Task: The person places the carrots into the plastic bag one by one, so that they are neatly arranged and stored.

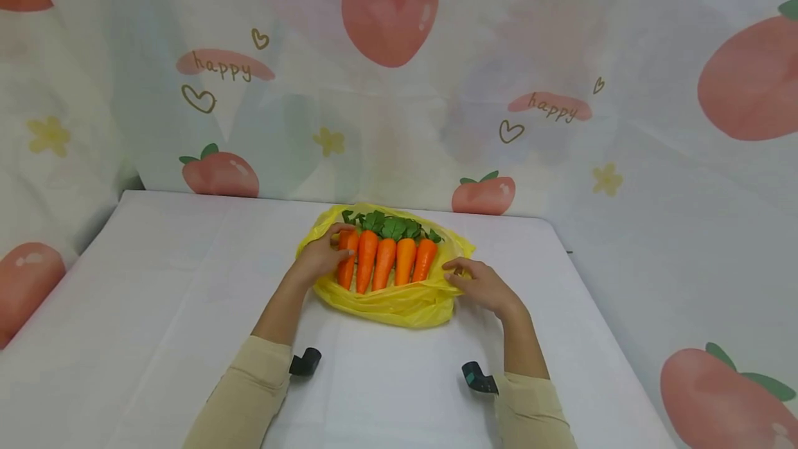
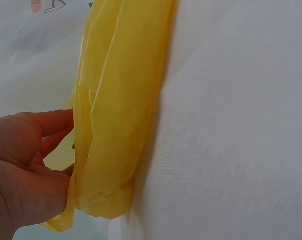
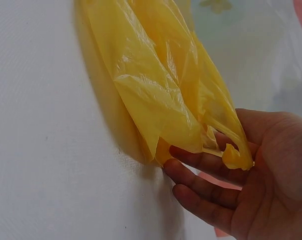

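Note:
Several orange carrots (image 1: 385,265) with green leafy tops (image 1: 394,227) lie side by side in the mouth of a yellow plastic bag (image 1: 399,307). From the left, my left hand (image 1: 321,255) reaches over the bag's edge, thumb and fingers spread apart against the leftmost carrot. In the left wrist view the bag's side (image 2: 120,100) hides those fingertips. My right hand (image 1: 486,286) holds the bag's right edge. Seen from the right wrist, a crumpled bit of the yellow bag (image 3: 236,156) passes between thumb and fingers.
The bag rests on a white-covered table (image 1: 199,296), toward its far edge. Behind it hangs a backdrop (image 1: 399,144) printed with fruit, hearts and flowers. Black wrist devices (image 1: 305,362) stick out beside both beige sleeves (image 1: 243,393).

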A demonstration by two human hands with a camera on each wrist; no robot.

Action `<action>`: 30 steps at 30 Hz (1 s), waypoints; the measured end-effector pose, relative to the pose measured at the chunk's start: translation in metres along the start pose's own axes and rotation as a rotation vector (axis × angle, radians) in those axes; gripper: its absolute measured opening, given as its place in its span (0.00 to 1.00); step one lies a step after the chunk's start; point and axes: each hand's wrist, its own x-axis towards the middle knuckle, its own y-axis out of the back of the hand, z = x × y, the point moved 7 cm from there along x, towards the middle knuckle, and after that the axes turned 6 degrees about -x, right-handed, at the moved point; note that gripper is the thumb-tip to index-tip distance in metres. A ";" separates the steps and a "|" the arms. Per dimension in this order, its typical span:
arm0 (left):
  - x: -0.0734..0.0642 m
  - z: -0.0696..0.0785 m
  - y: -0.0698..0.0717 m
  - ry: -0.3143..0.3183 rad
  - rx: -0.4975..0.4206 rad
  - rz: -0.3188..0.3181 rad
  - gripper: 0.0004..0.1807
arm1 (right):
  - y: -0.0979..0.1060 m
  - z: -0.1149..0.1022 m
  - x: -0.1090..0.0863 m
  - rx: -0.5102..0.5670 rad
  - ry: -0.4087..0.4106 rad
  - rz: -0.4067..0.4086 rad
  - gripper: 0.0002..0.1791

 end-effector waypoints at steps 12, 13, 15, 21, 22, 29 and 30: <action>-0.018 0.014 -0.002 -0.032 -0.055 0.006 0.28 | -0.002 -0.002 0.000 -0.003 -0.004 0.004 0.19; -0.019 0.016 -0.001 -0.042 -0.059 0.005 0.28 | -0.002 -0.002 0.000 -0.003 -0.004 0.004 0.19; -0.020 0.018 0.000 -0.067 -0.058 0.005 0.28 | -0.002 -0.003 0.000 -0.004 -0.001 0.003 0.19; -0.026 0.027 -0.001 -0.141 -0.040 -0.028 0.28 | -0.001 -0.001 -0.001 -0.007 0.002 -0.001 0.19; -0.027 0.028 -0.001 -0.152 -0.035 -0.038 0.28 | -0.001 -0.001 -0.001 -0.009 0.002 0.000 0.19; -0.043 0.037 0.004 -0.267 0.026 -0.115 0.28 | -0.001 -0.002 0.000 -0.013 0.001 -0.002 0.19; -0.046 0.037 0.006 -0.281 0.033 -0.126 0.28 | -0.001 -0.003 -0.001 -0.015 0.002 -0.003 0.19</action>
